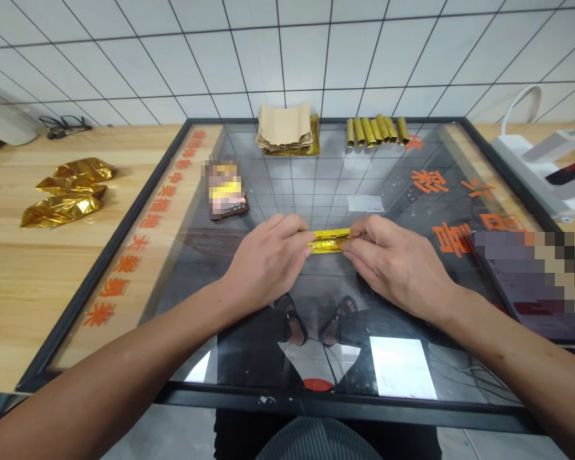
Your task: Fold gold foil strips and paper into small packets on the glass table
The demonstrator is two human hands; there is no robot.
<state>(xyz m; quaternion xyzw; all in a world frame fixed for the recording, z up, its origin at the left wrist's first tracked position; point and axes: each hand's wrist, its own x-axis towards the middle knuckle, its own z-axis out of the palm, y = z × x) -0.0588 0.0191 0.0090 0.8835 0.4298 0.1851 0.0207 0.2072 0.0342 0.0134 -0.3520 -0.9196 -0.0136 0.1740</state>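
A small strip of shiny gold foil paper [329,243], partly curled along its length, lies at the middle of the glass panel [268,287]. My left hand [271,252] pinches its left end between thumb and fingers. At the right end, my right hand [395,262] grips it the same way. Both fists rest low over the glass, and the fingertips hide the strip's ends. Beyond them, several rolled gold tubes [376,130] lie side by side near the far frame. Left of those sits a stack of brown-backed paper sheets [285,124] showing gold underneath.
A small blurred pack [226,195] lies left on the glass. Crumpled gold wrappers [76,185] are on the wooden table [9,268]. At the right are a phone-like dark device [522,287] and a white stand [531,166]. A tiled wall [297,57] stands behind.
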